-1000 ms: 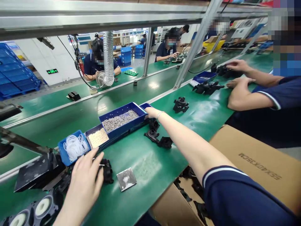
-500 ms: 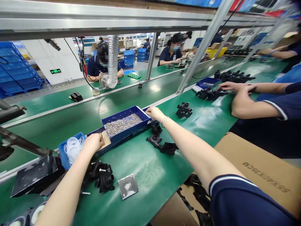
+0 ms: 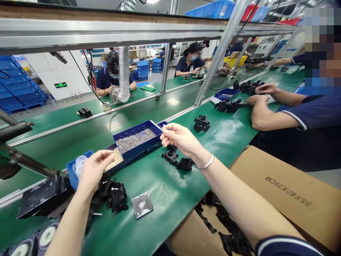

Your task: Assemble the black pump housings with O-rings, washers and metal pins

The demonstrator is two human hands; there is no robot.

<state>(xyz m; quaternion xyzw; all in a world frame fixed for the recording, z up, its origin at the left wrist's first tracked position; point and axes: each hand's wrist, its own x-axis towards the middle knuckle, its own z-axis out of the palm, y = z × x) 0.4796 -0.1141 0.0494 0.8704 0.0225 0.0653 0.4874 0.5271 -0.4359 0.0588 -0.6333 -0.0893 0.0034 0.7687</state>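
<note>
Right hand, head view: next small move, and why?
Probably carry the right hand over to the black, knobbly plastic-looking part near the left hand: the right fingers appear to pinch a thin whitish piece, and a slim white pin already sits on that part.

I count my two hands, left hand and right hand, and one bracelet. From left to right I have one ring bin, one granule bin and one pin bin. Nearer me lies one square plate; near left, two white discs; far left, one green sign.
</note>
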